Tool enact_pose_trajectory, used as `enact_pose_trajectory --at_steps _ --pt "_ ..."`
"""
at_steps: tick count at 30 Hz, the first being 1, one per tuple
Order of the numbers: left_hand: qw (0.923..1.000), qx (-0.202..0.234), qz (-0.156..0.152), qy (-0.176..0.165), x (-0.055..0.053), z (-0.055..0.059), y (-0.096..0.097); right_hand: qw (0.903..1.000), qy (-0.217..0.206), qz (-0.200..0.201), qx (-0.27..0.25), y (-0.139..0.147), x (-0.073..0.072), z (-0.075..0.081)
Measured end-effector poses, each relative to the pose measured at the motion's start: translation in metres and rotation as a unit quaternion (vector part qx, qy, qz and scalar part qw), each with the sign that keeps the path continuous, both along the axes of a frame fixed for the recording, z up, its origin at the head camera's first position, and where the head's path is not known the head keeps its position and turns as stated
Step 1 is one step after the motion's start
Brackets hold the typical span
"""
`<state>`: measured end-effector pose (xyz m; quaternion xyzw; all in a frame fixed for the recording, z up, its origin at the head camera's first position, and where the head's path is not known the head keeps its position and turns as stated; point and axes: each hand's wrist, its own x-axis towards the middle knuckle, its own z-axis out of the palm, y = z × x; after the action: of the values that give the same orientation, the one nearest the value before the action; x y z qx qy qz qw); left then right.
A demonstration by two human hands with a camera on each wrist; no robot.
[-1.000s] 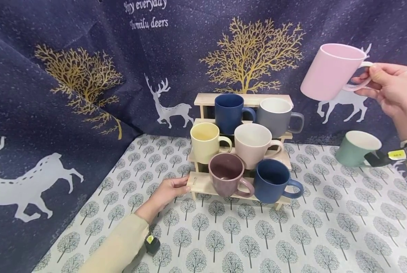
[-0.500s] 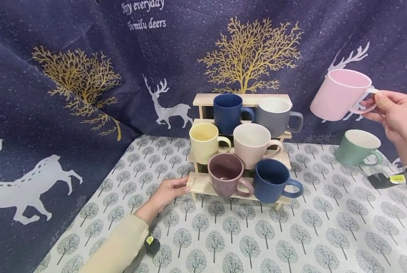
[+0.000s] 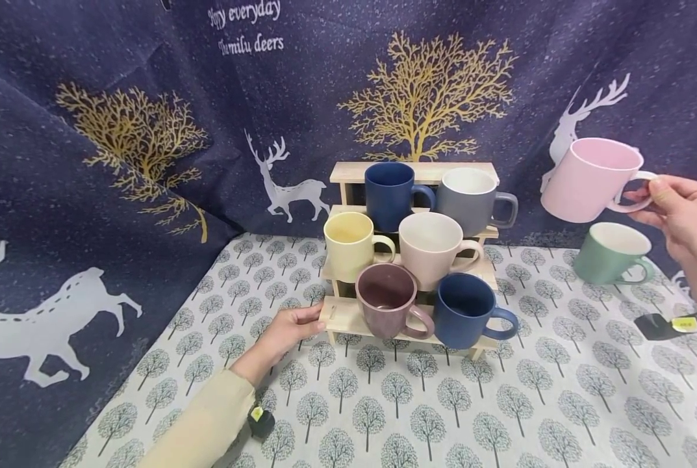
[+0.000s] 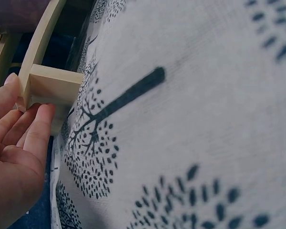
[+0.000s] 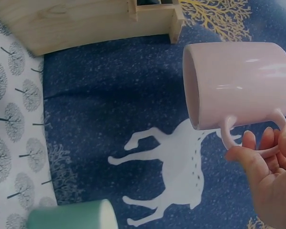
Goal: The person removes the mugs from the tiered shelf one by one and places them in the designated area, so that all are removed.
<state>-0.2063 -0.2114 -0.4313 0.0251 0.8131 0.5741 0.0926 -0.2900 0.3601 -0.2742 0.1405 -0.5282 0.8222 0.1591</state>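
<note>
A pink mug [image 3: 592, 180] hangs in the air at the right, tilted, its handle pinched between the thumb and fingers of my right hand [image 3: 690, 224]. In the right wrist view the fingers curl through the handle of the pink mug [image 5: 240, 86]. My left hand [image 3: 284, 335] grips the left end of the lowest step of a tiered wooden rack [image 3: 339, 315]. The left wrist view has the thumb against the wood [image 4: 52, 81] and the fingers under it. On the rack stand a mauve mug [image 3: 387, 302], a blue mug [image 3: 465, 312] and several others.
A green mug [image 3: 612, 255] stands on the tree-print tablecloth [image 3: 430, 416], right of the rack and below the pink mug. Higher up the rack are yellow [image 3: 351, 247], pale pink [image 3: 432, 250], navy [image 3: 390, 195] and grey [image 3: 469, 203] mugs. A dark blue curtain [image 3: 149, 39] hangs behind.
My right hand has lowered the pink mug and moved it slightly to the right. My left hand has stayed at the rack, and the mugs on it have not moved.
</note>
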Motion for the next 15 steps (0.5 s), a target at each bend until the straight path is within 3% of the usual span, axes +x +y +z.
enact_pose_trajectory --at_steps 9,15 --pt "1.0 0.002 -0.001 0.001 -0.001 0.0 0.0 0.9999 -0.005 -0.01 -0.006 0.004 0.006 -0.017" --pt "1.0 0.006 -0.005 0.002 -0.001 -0.001 0.0 0.9963 -0.061 -0.059 0.01 0.005 0.01 -0.03"
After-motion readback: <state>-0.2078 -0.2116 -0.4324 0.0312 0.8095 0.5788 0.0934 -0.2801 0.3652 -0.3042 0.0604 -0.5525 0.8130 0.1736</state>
